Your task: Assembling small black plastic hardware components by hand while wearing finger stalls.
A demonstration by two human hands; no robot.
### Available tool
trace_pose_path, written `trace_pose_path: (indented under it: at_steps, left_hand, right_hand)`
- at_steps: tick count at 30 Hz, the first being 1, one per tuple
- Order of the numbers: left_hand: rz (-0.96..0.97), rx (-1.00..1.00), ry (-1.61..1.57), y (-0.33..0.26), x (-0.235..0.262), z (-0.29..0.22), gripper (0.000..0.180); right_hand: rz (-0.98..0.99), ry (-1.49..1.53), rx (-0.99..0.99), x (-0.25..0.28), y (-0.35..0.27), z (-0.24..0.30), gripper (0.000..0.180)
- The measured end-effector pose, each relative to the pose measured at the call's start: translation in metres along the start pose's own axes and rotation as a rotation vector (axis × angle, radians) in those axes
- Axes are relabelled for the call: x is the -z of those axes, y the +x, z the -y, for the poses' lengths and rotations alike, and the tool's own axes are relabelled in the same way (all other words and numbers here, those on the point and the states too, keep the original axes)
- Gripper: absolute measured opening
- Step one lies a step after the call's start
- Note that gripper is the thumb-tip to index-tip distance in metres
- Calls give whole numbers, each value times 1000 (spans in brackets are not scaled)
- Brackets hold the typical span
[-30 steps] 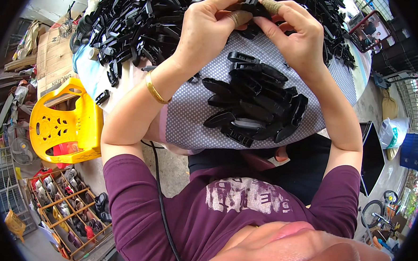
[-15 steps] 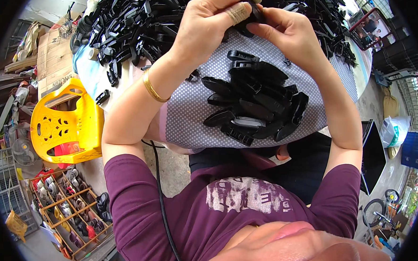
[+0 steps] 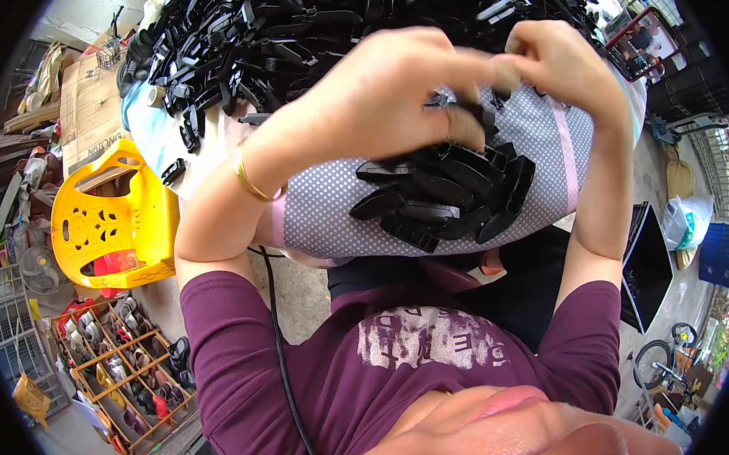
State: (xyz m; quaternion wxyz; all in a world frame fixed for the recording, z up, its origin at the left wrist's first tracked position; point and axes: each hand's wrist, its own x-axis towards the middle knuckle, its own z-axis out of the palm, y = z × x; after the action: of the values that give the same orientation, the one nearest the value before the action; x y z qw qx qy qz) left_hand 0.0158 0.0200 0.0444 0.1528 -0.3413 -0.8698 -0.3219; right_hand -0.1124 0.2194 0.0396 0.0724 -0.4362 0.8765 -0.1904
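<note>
My left hand (image 3: 398, 90), blurred by motion, is over a small heap of black plastic clip-like parts (image 3: 441, 186). Its thumb and forefinger are spread apart, both wrapped in tan tape, and I see no part gripped between them. My right hand (image 3: 566, 69) is raised beside it, close to the front of a much bigger pile of similar black parts (image 3: 289, 42). The right fingers curl in toward the thumb; what they may hold is hidden. Under the small heap lies a grey dotted cloth (image 3: 323, 217) with pink stripes.
A yellow plastic chair (image 3: 113, 220) stands at the left, above a wooden rack of shoes (image 3: 124, 368). One loose black part (image 3: 174, 171) rests near the table's left edge. A phone (image 3: 643, 44) is propped at the right. A black cable (image 3: 278, 339) hangs along my left side.
My hands, which were together around a black part at the big pile, have separated. The left came back over the small heap; the right shifted rightward. The dotted cloth's right side shows more.
</note>
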Motion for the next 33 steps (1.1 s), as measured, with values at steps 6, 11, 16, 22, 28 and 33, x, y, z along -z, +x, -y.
trace_pose_path:
  at_steps: [6,11,16,22,28,33]
  left_hand:
    - [-55,-20,63,3,1,16,25]
    - [-421,516,796,10,40,70,25]
    - [-322,618,690,10,41,75,28]
    - [-582,389,-372,2,28,64,26]
    - [-487,437,-721,0,0,42,35]
    - [-521,497,-883,-6,-13,49,38]
  right_hand:
    - [-186,-412,126,-35,1,6,13]
    - [-217,-150,211,-27,5,13,13]
    - [-395,144,305,-32,15,11,17]
    - [-519,834,188,-40,15,37,14]
    - [-475,934,109,-45,12,45,15]
    - [-623,626,292,-55,17,31,16]
